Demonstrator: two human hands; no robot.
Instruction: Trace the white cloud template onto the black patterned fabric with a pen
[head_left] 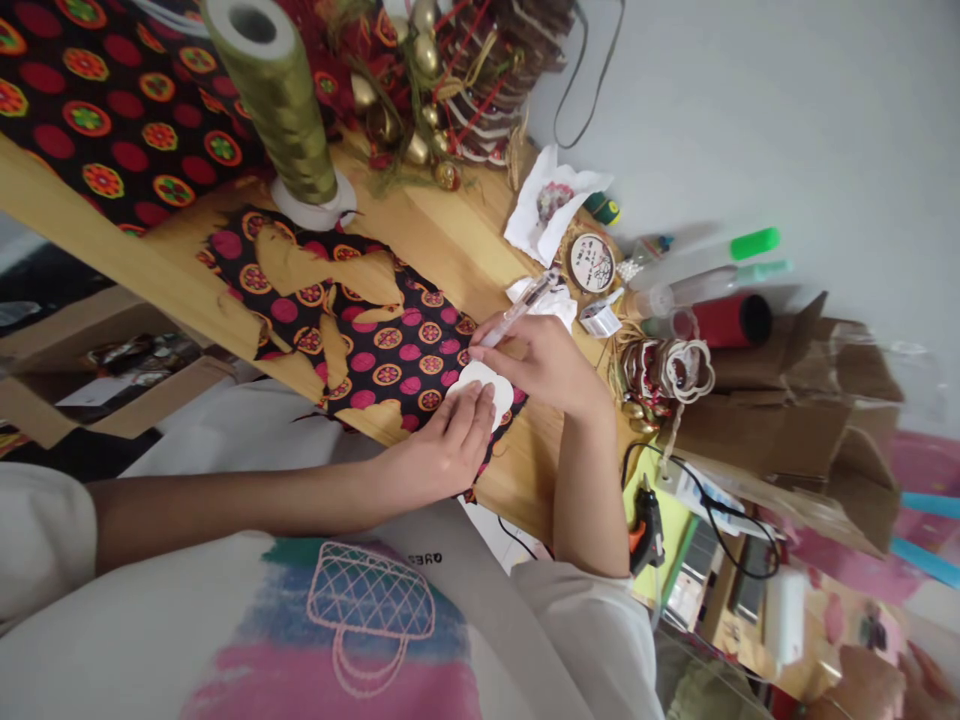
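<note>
A black cotton-like fabric [386, 375] with pink dots and orange flower circles lies on the wooden table, several pieces cut out of it. On its right end rests a white scalloped, flower-shaped template [501, 402]. My left hand [457, 435] lies across the template, fingers flat and close together, pressing it onto the fabric. My right hand [544, 360] is closed around a clear pen [517, 308], beside the template's upper edge. The pen slants, and its writing tip is hard to make out by the fingers.
A large olive thread spool [281, 110] stands at the fabric's far edge. Gold bells [426, 55] sit behind. Beyond my right hand are a round tin [592, 263], a tape dispenser [600, 315], a cardboard box [780, 440] and a glue gun [646, 525]. Another person's hand [862, 685] shows lower right.
</note>
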